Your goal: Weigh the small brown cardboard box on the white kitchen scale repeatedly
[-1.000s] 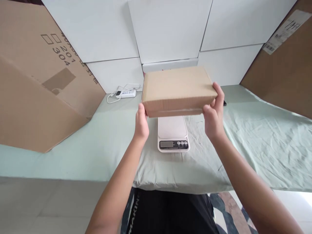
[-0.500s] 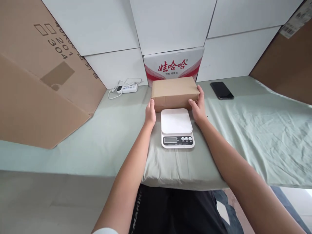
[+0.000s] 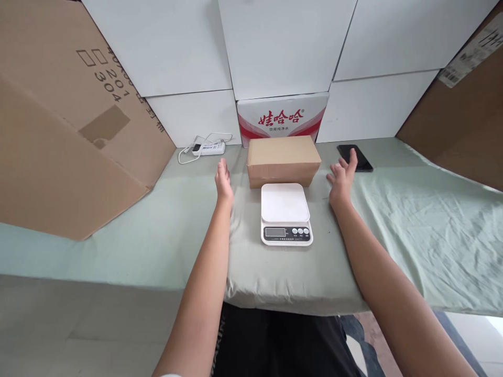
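A closed brown cardboard box (image 3: 283, 157) rests on the green cloth, just behind a white kitchen scale (image 3: 285, 204). The scale's plate carries nothing, and its display looks blank. To the left of the box is my left hand (image 3: 223, 180), apart from it, fingers stretched out and holding nothing. On the other side my right hand (image 3: 342, 175) is spread, also off the box, its fingertips overlapping the near part of a black phone (image 3: 356, 158) in view. Whether they touch the phone I cannot tell.
Behind the brown box stands a white and red printed carton (image 3: 283, 118) against white panels (image 3: 283, 47). A white power strip with a cable (image 3: 210, 148) lies at the back left. Large cardboard sheets (image 3: 78, 173) flank the cloth-covered surface (image 3: 188, 230) on both sides.
Both hands have let go of the brown box and moved outward, the left hand leftward and the right hand rightward. The box stays behind the scale. The camera view has shifted slightly.
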Demonstrator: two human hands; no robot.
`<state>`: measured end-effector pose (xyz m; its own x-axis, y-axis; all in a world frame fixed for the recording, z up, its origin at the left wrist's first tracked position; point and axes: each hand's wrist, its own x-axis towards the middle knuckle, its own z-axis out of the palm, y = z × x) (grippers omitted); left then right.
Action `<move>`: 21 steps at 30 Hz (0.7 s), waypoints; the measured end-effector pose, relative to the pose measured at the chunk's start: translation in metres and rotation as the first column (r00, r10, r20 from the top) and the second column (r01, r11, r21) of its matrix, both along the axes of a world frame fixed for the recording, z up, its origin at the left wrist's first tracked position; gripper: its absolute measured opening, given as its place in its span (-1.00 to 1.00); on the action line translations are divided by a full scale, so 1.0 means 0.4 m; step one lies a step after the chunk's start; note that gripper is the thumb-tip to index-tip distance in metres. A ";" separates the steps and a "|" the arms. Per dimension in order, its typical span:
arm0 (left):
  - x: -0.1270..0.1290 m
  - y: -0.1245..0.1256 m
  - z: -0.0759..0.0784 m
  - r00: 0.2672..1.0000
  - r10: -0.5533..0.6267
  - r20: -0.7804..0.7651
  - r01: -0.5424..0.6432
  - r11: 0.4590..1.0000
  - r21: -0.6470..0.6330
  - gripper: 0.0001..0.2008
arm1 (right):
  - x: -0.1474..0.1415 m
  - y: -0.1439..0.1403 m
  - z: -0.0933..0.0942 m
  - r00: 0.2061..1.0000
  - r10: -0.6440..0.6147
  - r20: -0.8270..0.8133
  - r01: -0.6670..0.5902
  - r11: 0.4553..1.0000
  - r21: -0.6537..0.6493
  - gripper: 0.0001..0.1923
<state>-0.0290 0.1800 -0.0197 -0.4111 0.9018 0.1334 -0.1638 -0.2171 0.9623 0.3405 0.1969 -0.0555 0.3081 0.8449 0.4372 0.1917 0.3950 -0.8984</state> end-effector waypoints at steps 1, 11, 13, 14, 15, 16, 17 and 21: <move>0.011 -0.001 -0.003 1.000 -0.022 -0.012 0.022 1.000 -0.012 -0.19 | -0.015 -0.004 0.004 0.998 -0.022 -0.052 0.020 0.999 -0.043 -0.09; 0.085 -0.016 -0.047 0.934 -0.313 -0.171 0.316 0.949 -0.007 -0.15 | -0.073 -0.018 0.011 0.971 0.211 -0.113 -0.225 0.966 -0.128 -0.13; 0.089 -0.018 -0.050 0.932 -0.322 -0.167 0.325 0.946 -0.004 -0.12 | -0.080 -0.015 0.003 0.970 0.232 -0.078 -0.240 0.964 -0.112 -0.12; 0.091 -0.018 -0.051 0.933 -0.321 -0.160 0.325 0.946 -0.002 -0.10 | -0.085 -0.013 0.000 0.969 0.236 -0.069 -0.243 0.964 -0.111 -0.11; 0.093 -0.018 -0.051 0.934 -0.324 -0.153 0.328 0.944 0.007 -0.09 | -0.090 -0.011 0.000 0.970 0.236 -0.066 -0.242 0.964 -0.112 -0.12; 0.094 -0.017 -0.050 0.932 -0.332 -0.146 0.338 0.941 0.023 -0.09 | -0.096 -0.010 0.001 0.969 0.237 -0.064 -0.244 0.963 -0.115 -0.14; 0.096 -0.016 -0.050 0.929 -0.343 -0.140 0.352 0.935 0.042 -0.09 | -0.102 -0.010 0.004 0.969 0.242 -0.058 -0.247 0.962 -0.116 -0.16; 0.099 -0.009 -0.052 0.919 -0.376 -0.121 0.388 0.916 0.101 -0.12 | -0.129 -0.022 0.024 0.963 0.268 0.002 -0.267 0.960 -0.081 -0.30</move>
